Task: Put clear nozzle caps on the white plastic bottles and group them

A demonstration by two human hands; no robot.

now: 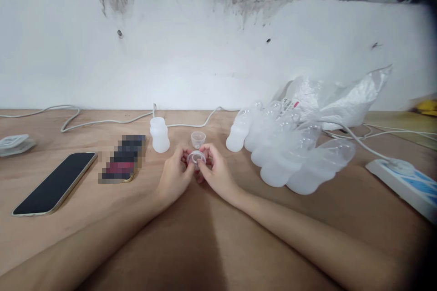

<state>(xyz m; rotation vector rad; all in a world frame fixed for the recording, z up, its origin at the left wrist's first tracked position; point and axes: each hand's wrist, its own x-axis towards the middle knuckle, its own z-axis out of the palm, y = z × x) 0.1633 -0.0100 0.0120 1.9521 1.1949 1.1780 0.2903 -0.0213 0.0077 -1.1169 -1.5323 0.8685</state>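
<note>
My left hand (pixel 176 170) and my right hand (pixel 217 168) meet at the middle of the table. Between their fingertips they grip a small round clear plastic piece with a wide rim (pixel 196 159), thumbs pressing on it from the near side. Its lower part is hidden by my fingers. Just behind it stands a small clear plastic cup (pixel 198 139). To the left, a white translucent bottle (pixel 159 135) with a pinched waist stands upright. Right of my hands are several similar white bottles (pixel 273 175), close together, with clear domed tops.
A dark-screened phone (pixel 56 184) and a second, partly blurred phone (pixel 124 159) lie at left. A shiny plastic bag (pixel 351 102) rests behind the bottles. A power strip (pixel 403 177) sits at far right. White cable (pixel 112 121) runs along the wall (pixel 191 54).
</note>
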